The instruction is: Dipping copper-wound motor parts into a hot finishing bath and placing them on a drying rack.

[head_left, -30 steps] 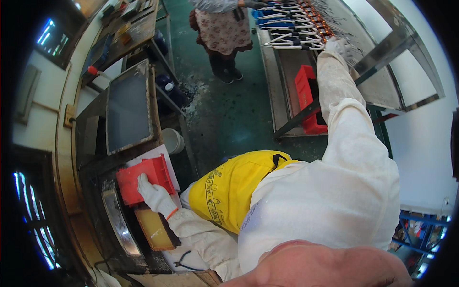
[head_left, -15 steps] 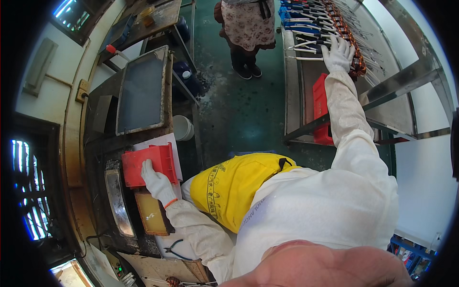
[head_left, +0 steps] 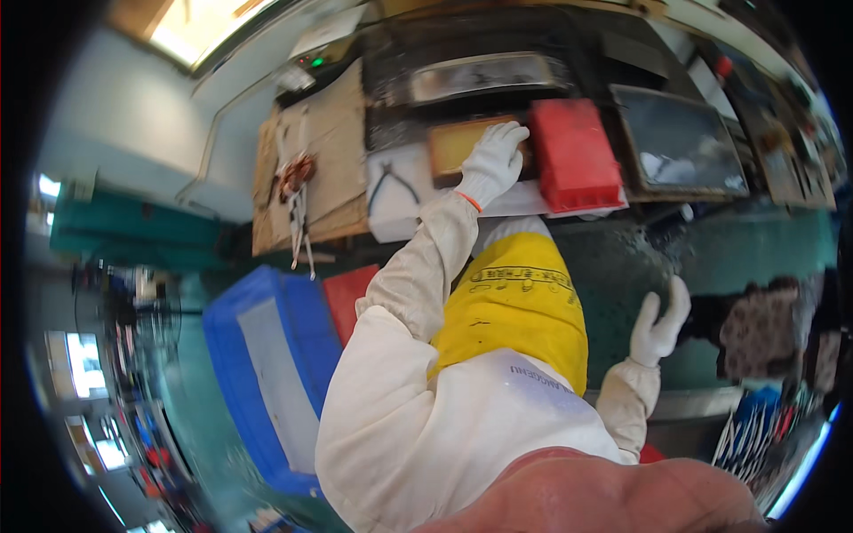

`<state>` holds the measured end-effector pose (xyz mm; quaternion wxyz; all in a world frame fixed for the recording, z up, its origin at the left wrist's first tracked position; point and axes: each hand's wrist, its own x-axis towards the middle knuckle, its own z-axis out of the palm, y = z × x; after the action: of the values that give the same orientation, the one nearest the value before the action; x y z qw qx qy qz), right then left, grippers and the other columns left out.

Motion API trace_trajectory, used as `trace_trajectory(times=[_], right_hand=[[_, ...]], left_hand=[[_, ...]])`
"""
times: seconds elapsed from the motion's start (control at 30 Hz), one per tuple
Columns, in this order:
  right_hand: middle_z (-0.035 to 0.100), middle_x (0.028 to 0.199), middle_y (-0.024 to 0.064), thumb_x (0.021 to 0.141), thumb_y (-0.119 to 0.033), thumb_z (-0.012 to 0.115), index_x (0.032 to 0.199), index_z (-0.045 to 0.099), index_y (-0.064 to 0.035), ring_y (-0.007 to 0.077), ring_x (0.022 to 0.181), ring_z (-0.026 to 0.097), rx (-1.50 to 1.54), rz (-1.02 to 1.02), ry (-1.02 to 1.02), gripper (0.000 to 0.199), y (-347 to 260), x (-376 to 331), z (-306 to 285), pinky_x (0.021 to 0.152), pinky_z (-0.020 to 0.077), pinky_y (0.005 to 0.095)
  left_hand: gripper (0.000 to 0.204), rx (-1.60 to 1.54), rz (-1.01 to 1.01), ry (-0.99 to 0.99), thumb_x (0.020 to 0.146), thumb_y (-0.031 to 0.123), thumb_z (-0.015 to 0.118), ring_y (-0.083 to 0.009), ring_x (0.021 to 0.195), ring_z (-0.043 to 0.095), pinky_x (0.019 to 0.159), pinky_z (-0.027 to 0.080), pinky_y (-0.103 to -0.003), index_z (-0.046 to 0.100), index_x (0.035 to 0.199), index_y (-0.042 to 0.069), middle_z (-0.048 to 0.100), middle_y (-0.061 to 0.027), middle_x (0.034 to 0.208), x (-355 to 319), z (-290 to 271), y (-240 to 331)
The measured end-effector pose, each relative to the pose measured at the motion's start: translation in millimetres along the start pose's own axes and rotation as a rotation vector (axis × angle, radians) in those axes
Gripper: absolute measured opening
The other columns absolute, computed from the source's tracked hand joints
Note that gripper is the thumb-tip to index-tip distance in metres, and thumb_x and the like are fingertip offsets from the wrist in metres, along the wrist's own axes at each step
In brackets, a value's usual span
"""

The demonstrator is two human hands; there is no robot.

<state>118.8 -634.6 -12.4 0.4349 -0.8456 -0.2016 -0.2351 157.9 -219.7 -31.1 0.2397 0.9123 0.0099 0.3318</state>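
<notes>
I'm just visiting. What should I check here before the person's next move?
1. Gloves on: ok; left hand and right hand both wear white.
2. Right hand free: ok; it is open, with nothing visible in it.
3. Left hand off the yellow rectangular tray: cannot tell; it overlaps the tray, contact unclear.
4. Left hand clear of the red bin: cannot tell; its fingertips look close.
5. Loose tools cleared: not ok; pliers lie on the white sheet.

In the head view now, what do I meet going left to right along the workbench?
Copper coil with white leads → pliers → yellow slab → red plastic box → grey framed panel.
</notes>
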Motion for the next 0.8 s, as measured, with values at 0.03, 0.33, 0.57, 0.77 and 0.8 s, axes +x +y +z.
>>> trace_trajectory(times=[0.03, 0.33, 0.57, 0.77, 0.8], right_hand=[[0.058, 0.134, 0.0209, 0.09, -0.002, 0.067, 0.134, 0.056, 0.0015, 0.0383, 0.125, 0.056, 0.083, -0.036, -0.063, 0.046, -18.9, 4.7, 28.7, 0.107, 0.0447, 0.0425], [0.066, 0.119, 0.0193, 0.081, 0.004, 0.07, 0.119, 0.065, -0.0013, 0.0403, 0.113, 0.064, 0.201, -0.348, -0.38, 0.038, -99.4, 36.8, 117.0, 0.097, 0.0532, 0.0434], [0.066, 0.12, 0.0182, 0.086, 0.003, 0.068, 0.121, 0.064, -0.0015, 0.0365, 0.11, 0.066, 0.072, -0.225, -0.451, 0.036, -86.2, 25.3, 128.8, 0.092, 0.0541, 0.0394], [0.064, 0.124, 0.0148, 0.09, 0.003, 0.064, 0.127, 0.061, -0.0029, 0.0285, 0.106, 0.067, 0.003, -0.181, -0.454, 0.037, -78.6, 25.3, 138.7, 0.091, 0.0549, 0.0332], [0.064, 0.124, 0.0146, 0.09, 0.003, 0.064, 0.126, 0.06, -0.0029, 0.0282, 0.106, 0.067, -0.013, -0.181, -0.453, 0.037, -79.6, 26.5, 139.8, 0.091, 0.0548, 0.0332]], left_hand=[[0.038, 0.052, -0.049, 0.049, 0.084, 0.008, 0.062, -0.0362, 0.123, 0.058, 0.109, 0.045, -0.045, 0.065, 0.122, 0.008, 0.064, -0.0176, 0.128, -12.6, -14.0, -27.5], [0.052, 0.579, -0.932, 0.174, 0.085, 0.032, 0.066, -0.0366, 0.122, 0.059, 0.105, 0.046, -0.044, 0.061, 0.13, 0.006, 0.064, -0.0218, 0.129, -129.9, -216.5, -231.1], [0.059, 0.84, -1.313, 0.247, 0.08, 0.037, 0.072, -0.0383, 0.128, 0.053, 0.104, 0.046, -0.047, 0.057, 0.131, 0.01, 0.056, -0.0208, 0.137, -177.2, -264.6, -318.9], [0.07, 0.808, -1.447, 0.225, 0.078, 0.039, 0.079, -0.0384, 0.127, 0.052, 0.104, 0.047, -0.049, 0.049, 0.135, 0.01, 0.052, -0.017, 0.138, -169.5, -268.6, -341.5], [0.07, 0.841, -1.468, 0.227, 0.078, 0.039, 0.081, -0.037, 0.126, 0.054, 0.102, 0.049, -0.048, 0.049, 0.134, 0.011, 0.051, -0.0157, 0.137, -166.0, -264.6, -340.7]])
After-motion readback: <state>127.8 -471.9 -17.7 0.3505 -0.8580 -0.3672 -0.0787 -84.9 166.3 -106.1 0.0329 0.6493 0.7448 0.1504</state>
